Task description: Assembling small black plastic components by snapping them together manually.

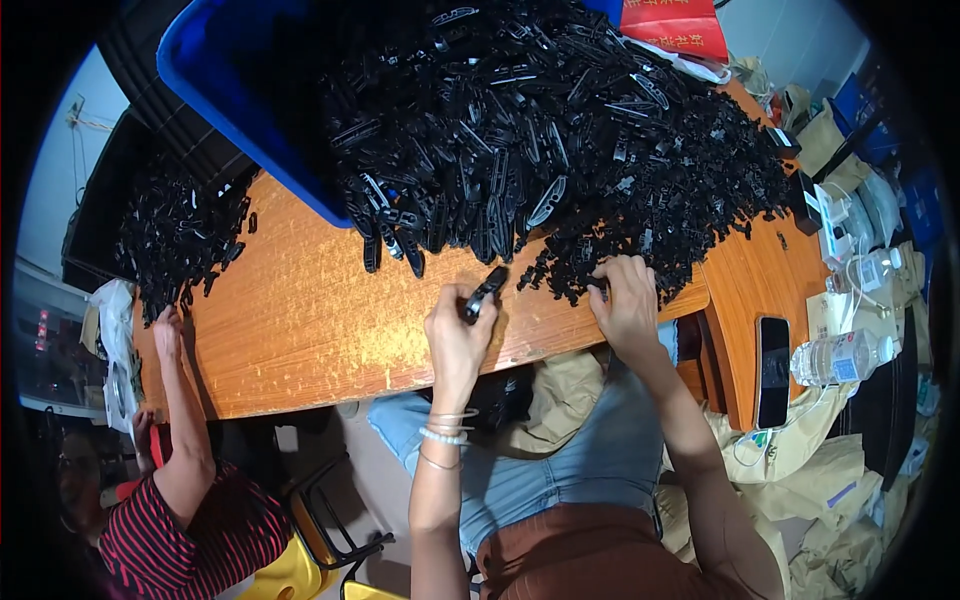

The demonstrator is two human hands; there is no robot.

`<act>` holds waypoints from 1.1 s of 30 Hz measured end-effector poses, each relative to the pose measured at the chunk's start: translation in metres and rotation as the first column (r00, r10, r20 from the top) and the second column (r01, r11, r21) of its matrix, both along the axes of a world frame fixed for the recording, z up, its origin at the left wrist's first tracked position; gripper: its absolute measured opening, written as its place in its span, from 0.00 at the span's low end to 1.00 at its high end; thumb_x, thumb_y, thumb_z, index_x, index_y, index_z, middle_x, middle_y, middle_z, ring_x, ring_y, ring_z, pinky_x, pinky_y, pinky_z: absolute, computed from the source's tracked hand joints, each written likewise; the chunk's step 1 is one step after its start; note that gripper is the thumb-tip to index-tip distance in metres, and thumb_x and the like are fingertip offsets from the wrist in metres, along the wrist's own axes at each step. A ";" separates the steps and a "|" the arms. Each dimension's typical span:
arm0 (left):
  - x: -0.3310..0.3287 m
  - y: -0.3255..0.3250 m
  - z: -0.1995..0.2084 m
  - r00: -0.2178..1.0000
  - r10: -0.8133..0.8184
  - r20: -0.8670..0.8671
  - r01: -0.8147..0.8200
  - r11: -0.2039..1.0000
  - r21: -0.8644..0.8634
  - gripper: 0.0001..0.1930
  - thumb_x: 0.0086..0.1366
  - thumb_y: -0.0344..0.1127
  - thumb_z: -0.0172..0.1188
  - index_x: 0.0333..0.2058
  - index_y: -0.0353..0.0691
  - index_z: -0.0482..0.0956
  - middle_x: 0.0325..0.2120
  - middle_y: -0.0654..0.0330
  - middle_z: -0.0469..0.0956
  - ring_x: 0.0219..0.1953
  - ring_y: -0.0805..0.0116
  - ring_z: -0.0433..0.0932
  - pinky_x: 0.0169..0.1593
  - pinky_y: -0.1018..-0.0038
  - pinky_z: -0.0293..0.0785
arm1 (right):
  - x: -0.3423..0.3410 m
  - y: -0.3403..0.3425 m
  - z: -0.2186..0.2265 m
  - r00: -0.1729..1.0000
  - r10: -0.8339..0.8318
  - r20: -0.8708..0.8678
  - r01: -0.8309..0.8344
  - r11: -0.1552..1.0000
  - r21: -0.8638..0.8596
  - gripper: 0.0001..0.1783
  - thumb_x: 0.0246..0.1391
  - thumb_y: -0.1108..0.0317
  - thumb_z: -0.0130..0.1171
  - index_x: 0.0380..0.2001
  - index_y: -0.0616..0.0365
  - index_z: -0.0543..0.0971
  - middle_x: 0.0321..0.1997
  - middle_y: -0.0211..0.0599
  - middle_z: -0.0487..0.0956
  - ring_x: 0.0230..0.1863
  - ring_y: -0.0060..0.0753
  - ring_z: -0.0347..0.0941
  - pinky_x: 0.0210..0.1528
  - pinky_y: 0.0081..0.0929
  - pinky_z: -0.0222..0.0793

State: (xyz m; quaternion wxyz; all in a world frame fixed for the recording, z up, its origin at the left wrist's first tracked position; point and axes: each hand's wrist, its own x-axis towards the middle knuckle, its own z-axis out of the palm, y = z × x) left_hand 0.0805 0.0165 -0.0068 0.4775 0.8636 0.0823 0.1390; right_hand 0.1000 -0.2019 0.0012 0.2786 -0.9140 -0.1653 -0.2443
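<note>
My left hand is closed around a long black plastic piece, its far end sticking out past the fingertips above the table. Just beyond lies a big heap of long black plastic pieces. To the right, my right hand rests at the near edge of a pile of small black plastic parts. Its fingers and thumb are bent toward each other over the parts. Whatever sits between those fingertips is too small and dark to make out.
A blue bin lies tipped on the wooden table, beside the big heap. At the left, a co-worker's hand touches another black pile. On the right are a phone and a plastic bottle.
</note>
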 end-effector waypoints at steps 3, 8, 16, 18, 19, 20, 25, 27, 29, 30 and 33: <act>-0.018 0.005 -0.002 0.999 -0.031 0.020 0.037 0.845 -0.534 0.05 0.60 0.21 0.55 0.34 0.30 0.70 0.30 0.54 0.78 0.28 0.72 0.80 0.29 0.81 0.76 | -0.001 0.000 -0.007 0.997 0.028 0.074 -0.030 0.999 0.030 0.11 0.39 0.81 0.59 0.29 0.61 0.71 0.30 0.40 0.72 0.34 0.43 0.66 0.37 0.35 0.60; -0.044 -0.001 0.016 0.981 -0.193 -0.023 0.093 0.566 -0.819 0.13 0.58 0.18 0.54 0.43 0.26 0.72 0.29 0.51 0.79 0.28 0.67 0.80 0.35 0.75 0.80 | -0.010 -0.003 -0.008 0.982 0.161 0.100 -0.181 0.953 0.244 0.10 0.39 0.84 0.59 0.25 0.62 0.70 0.28 0.39 0.72 0.32 0.39 0.69 0.31 0.29 0.65; -0.066 -0.015 0.036 0.959 -0.281 -0.025 0.174 0.659 -0.731 0.13 0.54 0.16 0.58 0.40 0.26 0.73 0.27 0.52 0.79 0.28 0.68 0.81 0.34 0.78 0.79 | -0.049 0.015 0.042 0.943 0.333 0.011 -0.303 0.842 0.447 0.11 0.40 0.83 0.61 0.31 0.63 0.79 0.33 0.38 0.78 0.33 0.34 0.76 0.32 0.23 0.70; -0.069 -0.017 0.040 0.948 -0.318 -0.031 0.203 0.676 -0.708 0.12 0.55 0.16 0.57 0.40 0.26 0.73 0.28 0.52 0.80 0.29 0.68 0.81 0.35 0.79 0.79 | -0.054 0.023 0.048 0.917 0.400 -0.002 -0.353 0.812 0.465 0.10 0.40 0.83 0.61 0.30 0.64 0.79 0.32 0.38 0.79 0.32 0.34 0.75 0.32 0.23 0.70; -0.070 -0.018 0.042 0.948 -0.318 -0.033 0.202 0.676 -0.709 0.12 0.55 0.16 0.57 0.40 0.26 0.73 0.28 0.52 0.80 0.29 0.68 0.81 0.35 0.79 0.79 | -0.055 0.025 0.051 0.886 0.463 -0.010 -0.401 0.779 0.482 0.09 0.40 0.84 0.61 0.29 0.64 0.79 0.31 0.39 0.79 0.31 0.34 0.75 0.32 0.23 0.69; -0.071 -0.018 0.044 0.942 -0.334 -0.034 0.212 0.671 -0.710 0.12 0.55 0.16 0.57 0.40 0.26 0.73 0.28 0.52 0.80 0.29 0.68 0.81 0.36 0.79 0.78 | -0.055 0.026 0.056 0.869 0.493 -0.040 -0.426 0.788 0.445 0.10 0.39 0.84 0.61 0.29 0.64 0.79 0.31 0.38 0.79 0.32 0.34 0.75 0.32 0.24 0.69; -0.077 -0.021 0.040 0.946 -0.324 -0.006 0.215 0.642 -0.736 0.13 0.57 0.17 0.57 0.42 0.29 0.73 0.28 0.57 0.80 0.29 0.74 0.80 0.34 0.84 0.76 | -0.062 0.034 0.049 0.902 0.422 -0.086 -0.324 0.796 0.512 0.09 0.42 0.84 0.59 0.30 0.65 0.79 0.31 0.38 0.78 0.33 0.31 0.75 0.32 0.22 0.69; -0.081 -0.024 0.034 0.956 -0.294 -0.005 0.193 0.639 -0.745 0.14 0.57 0.17 0.56 0.43 0.30 0.73 0.30 0.58 0.79 0.29 0.76 0.78 0.35 0.85 0.74 | -0.065 0.037 0.044 0.930 0.342 -0.138 -0.187 0.760 0.622 0.09 0.43 0.84 0.59 0.30 0.65 0.79 0.31 0.38 0.78 0.33 0.30 0.75 0.32 0.21 0.70; -0.080 -0.030 0.033 0.957 -0.284 -0.054 0.166 0.693 -0.702 0.16 0.57 0.17 0.56 0.45 0.31 0.72 0.32 0.59 0.78 0.31 0.79 0.74 0.38 0.84 0.72 | -0.065 0.036 0.041 0.932 0.347 -0.103 -0.220 0.769 0.600 0.08 0.44 0.84 0.58 0.31 0.66 0.79 0.31 0.39 0.78 0.33 0.29 0.75 0.33 0.20 0.70; -0.080 -0.034 0.034 0.971 -0.239 -0.013 0.133 0.583 -0.802 0.17 0.57 0.16 0.56 0.47 0.31 0.72 0.33 0.59 0.78 0.33 0.80 0.74 0.40 0.83 0.72 | -0.065 0.035 0.042 0.931 0.350 -0.106 -0.220 0.769 0.601 0.08 0.44 0.84 0.58 0.31 0.66 0.79 0.31 0.39 0.78 0.33 0.29 0.75 0.33 0.20 0.70; -0.078 -0.039 0.041 0.979 -0.173 0.105 0.164 0.379 -0.911 0.19 0.56 0.17 0.58 0.48 0.32 0.71 0.34 0.59 0.78 0.33 0.81 0.75 0.39 0.83 0.73 | -0.066 0.030 0.045 0.836 0.504 -0.218 -0.255 0.709 0.657 0.10 0.46 0.82 0.58 0.34 0.65 0.79 0.34 0.38 0.78 0.34 0.31 0.76 0.35 0.23 0.71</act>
